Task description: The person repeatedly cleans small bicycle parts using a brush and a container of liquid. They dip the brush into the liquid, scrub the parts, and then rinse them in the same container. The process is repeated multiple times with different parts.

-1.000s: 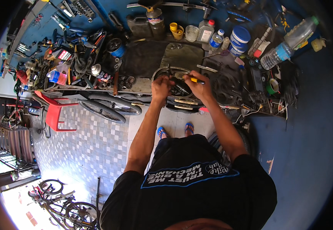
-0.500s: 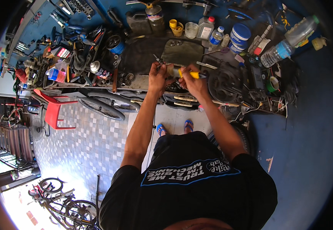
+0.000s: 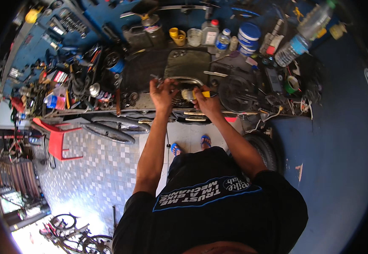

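My right hand point(image 3: 203, 103) is closed round the yellow handle of a paintbrush point(image 3: 206, 94). Its pale bristles point left over a metal basin point(image 3: 191, 79) with a shiny rim. Dark, toothed bicycle sprockets point(image 3: 179, 100) show in the basin between my hands. My left hand point(image 3: 163, 94) is raised at the basin's left side, fingers curled. A slim metal part point(image 3: 155, 77) sticks out past its fingertips; the rest is hidden by the fingers, so its kind is unclear.
The cluttered bench holds a dark chainring point(image 3: 234, 92) at right, a spray can point(image 3: 96, 90) and wooden-handled tool point(image 3: 118, 95) at left, and bottles with a blue tub point(image 3: 249, 37) behind. Tyres point(image 3: 110, 130) and a red chair point(image 3: 58, 139) stand below left.
My hands have moved apart. The brush has come away from the part in my left hand and sits over the basin, whose rim shows more. The whole view has shifted.
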A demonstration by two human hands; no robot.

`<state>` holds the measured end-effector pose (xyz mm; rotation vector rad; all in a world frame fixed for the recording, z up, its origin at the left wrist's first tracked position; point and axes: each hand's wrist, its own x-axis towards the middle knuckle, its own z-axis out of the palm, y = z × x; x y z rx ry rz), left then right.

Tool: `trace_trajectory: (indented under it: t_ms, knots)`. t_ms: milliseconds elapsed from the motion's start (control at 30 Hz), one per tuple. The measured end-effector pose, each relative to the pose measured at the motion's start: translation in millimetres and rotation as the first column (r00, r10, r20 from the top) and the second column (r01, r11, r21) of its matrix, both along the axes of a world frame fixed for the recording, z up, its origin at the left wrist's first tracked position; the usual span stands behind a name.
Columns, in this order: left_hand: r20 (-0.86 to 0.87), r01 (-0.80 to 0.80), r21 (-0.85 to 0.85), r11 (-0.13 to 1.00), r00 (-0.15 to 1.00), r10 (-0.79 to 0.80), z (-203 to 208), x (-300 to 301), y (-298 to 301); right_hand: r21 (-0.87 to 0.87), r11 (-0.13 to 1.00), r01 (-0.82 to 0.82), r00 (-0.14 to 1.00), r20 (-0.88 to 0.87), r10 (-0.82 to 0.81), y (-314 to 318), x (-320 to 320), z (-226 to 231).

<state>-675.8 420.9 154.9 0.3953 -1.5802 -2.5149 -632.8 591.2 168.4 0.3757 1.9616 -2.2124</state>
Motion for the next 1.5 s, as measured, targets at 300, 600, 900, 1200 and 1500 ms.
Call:
trace_trajectory:
  t_ms: [300,600,900,1200,1500]
  knots:
    - [-0.051,0.023,-0.042,0.999,0.998,-0.025,0.6,10.6,-5.3,-0.103,0.995,-0.013,1.000,0.016,0.015,5.4,-9.4,-2.7]
    - [0.019,0.028,0.189,0.982,0.999,-0.032,-11.2,1.7,-13.1,0.618,0.751,-0.232,0.880,-0.196,0.433,38.1,-2.0,-24.5]
    - [-0.002,0.134,0.062,0.989,0.991,-0.134,1.0,8.5,-7.4,0.618,0.776,-0.125,0.830,-0.364,0.423,41.5,-18.0,-21.7]
    - [-0.094,0.109,-0.051,0.993,0.989,-0.113,1.4,9.8,-3.7,-0.051,0.993,-0.106,0.993,-0.050,0.103,-0.9,-22.1,-22.8]
    - [-0.097,0.097,-0.039,0.995,0.990,-0.101,4.1,13.2,-3.0,0.008,0.999,-0.053,0.978,-0.200,0.054,-15.2,-14.6,-8.9]
